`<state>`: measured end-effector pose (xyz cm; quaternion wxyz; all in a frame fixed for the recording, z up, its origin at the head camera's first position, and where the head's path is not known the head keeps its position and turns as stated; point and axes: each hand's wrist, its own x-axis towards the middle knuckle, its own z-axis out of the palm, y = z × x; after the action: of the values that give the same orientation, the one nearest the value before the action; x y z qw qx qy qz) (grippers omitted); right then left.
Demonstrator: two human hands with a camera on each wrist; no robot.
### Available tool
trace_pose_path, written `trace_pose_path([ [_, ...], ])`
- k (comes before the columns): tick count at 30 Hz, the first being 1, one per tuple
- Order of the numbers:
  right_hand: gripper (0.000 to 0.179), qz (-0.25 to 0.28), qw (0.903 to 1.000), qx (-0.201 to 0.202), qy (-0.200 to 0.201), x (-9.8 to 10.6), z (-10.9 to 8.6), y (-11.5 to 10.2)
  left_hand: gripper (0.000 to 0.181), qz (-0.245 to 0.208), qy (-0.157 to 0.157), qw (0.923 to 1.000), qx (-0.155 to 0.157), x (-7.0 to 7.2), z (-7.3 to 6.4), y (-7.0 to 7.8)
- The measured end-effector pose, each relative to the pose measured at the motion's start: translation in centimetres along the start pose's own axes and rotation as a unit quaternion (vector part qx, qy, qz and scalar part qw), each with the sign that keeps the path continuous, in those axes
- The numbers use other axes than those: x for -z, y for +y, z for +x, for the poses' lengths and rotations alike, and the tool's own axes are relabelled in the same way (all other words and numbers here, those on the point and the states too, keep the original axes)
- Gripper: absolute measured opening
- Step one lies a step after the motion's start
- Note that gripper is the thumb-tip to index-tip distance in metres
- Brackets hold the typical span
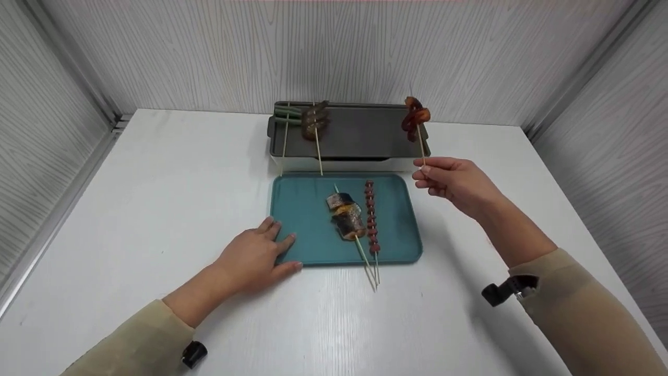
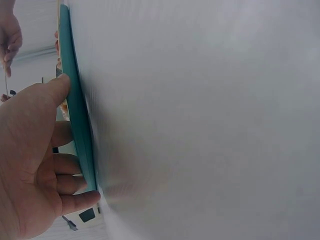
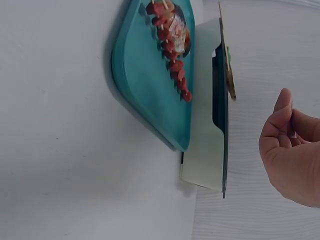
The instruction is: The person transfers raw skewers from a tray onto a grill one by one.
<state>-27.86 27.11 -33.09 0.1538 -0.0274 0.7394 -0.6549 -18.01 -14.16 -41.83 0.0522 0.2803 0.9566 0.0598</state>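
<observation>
No readable text, label, brand, number or sign in any of the views

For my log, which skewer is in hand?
The orange and dark-red skewer: it alone is held, its stick pinched between the right hand's thumb and fingers.

Left fingers (image 2: 79, 202) against teal tray (image 2: 77, 107)

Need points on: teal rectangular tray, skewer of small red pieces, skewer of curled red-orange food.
Teal rectangular tray (image 1: 303, 209): head view, bare left floor.
Skewer of small red pieces (image 1: 371, 223): head view, mid-row piece.
Skewer of curled red-orange food (image 1: 415, 118): head view, middle of food.
</observation>
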Motion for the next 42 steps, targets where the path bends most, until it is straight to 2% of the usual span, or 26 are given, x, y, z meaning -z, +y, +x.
trace_pose_path([
  [6,0.043,0.009,0.9997,-0.011,0.020,0.5,3.1,0.9,0.068,-0.003,-0.008,0.9999,0.005,-0.1,-0.1,-0.1],
  [12,0.047,0.017,0.9990,-0.027,0.032,0.9,4.8,1.4,0.068,0.000,-0.010,0.9999,0.004,0.0,0.0,-0.1],
  [27,0.044,0.000,0.9982,-0.054,0.026,1.1,6.1,1.4,0.069,-0.004,-0.010,0.9999,0.005,0.1,-0.2,0.9],
  [42,0.046,0.002,0.9977,-0.066,0.017,1.8,6.3,1.8,0.069,-0.002,-0.012,0.9999,0.003,0.1,-0.2,0.8],
])
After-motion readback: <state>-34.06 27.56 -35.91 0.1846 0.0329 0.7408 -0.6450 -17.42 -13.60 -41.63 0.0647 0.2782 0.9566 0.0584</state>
